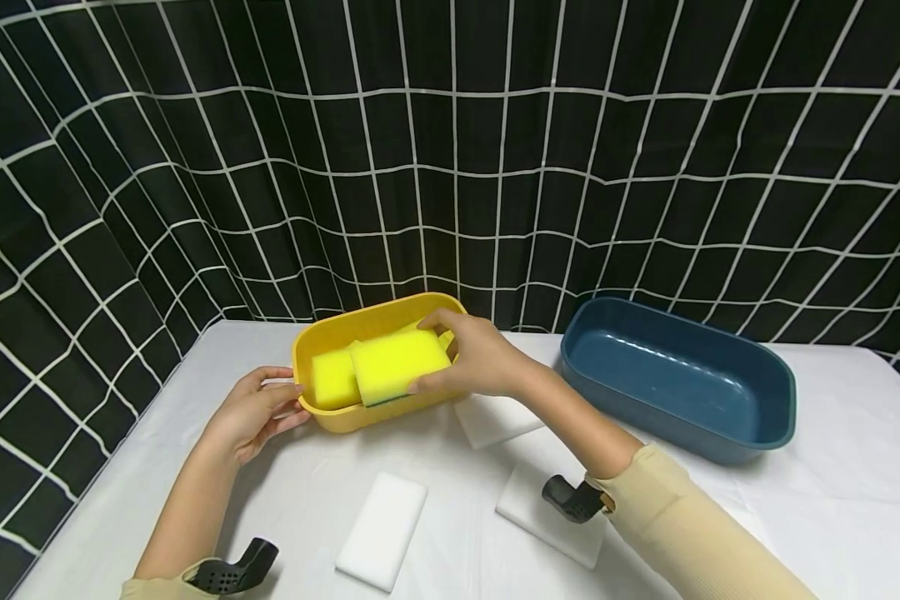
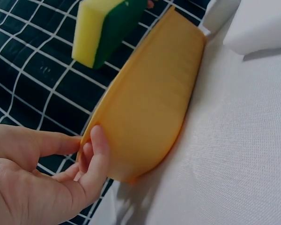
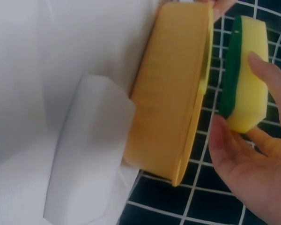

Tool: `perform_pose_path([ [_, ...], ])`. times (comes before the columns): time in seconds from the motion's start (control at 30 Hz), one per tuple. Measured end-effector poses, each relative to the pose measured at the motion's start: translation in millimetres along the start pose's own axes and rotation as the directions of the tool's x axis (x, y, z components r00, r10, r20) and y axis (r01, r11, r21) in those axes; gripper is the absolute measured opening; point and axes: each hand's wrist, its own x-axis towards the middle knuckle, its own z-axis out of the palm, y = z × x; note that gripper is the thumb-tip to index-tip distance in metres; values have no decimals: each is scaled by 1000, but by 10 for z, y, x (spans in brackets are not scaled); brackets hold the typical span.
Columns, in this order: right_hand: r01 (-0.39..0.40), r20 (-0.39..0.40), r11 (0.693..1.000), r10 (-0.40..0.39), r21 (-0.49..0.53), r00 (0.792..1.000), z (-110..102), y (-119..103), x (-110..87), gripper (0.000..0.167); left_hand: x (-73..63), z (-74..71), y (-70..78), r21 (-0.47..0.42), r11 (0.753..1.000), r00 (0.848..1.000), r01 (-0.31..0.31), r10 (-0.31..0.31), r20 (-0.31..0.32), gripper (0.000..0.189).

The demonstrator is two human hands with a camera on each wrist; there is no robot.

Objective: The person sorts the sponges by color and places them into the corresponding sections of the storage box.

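A yellow sponge with a green scouring side [image 1: 399, 363] is held by my right hand [image 1: 487, 354], thumb on one side and fingers on the other. In the head view it overlaps the yellow tub [image 1: 360, 422]; both wrist views show the sponge [image 3: 253, 79] raised above the rim, its green face toward the tub's underside. Inside the tub lies more yellow sponge [image 1: 333, 379], partly hidden by the held one. My left hand [image 1: 258, 408] pinches the tub's left end; in the left wrist view, thumb and fingers grip its rim [image 2: 96, 112].
A dark blue tub [image 1: 667, 429] stands at the right on the white cloth. White rectangular pads lie in front: one pad [image 1: 382, 531] near the middle, another pad [image 1: 547, 508] below my right forearm, and a third pad [image 1: 495, 419] against the yellow tub. A black gridded curtain [image 1: 525, 150] hangs behind.
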Motion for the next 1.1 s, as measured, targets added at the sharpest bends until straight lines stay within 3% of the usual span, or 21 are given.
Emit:
perform_pose_path([
  [0.33, -103, -107, 994, 100, -29, 989, -18, 125, 158, 80, -2, -9, 0, -19, 1000, 1000, 2, -2, 8, 49],
  [0.8, -200, -246, 979, 184, -42, 952, 30, 211, 286, 78, 1, 6, 7, -8, 1000, 1000, 13, -13, -4, 53],
  [1.1, -213, -285, 977, 205, 4, 936, 64, 244, 321, 83, -1, 14, 12, -12, 1000, 1000, 12, -12, -7, 52],
])
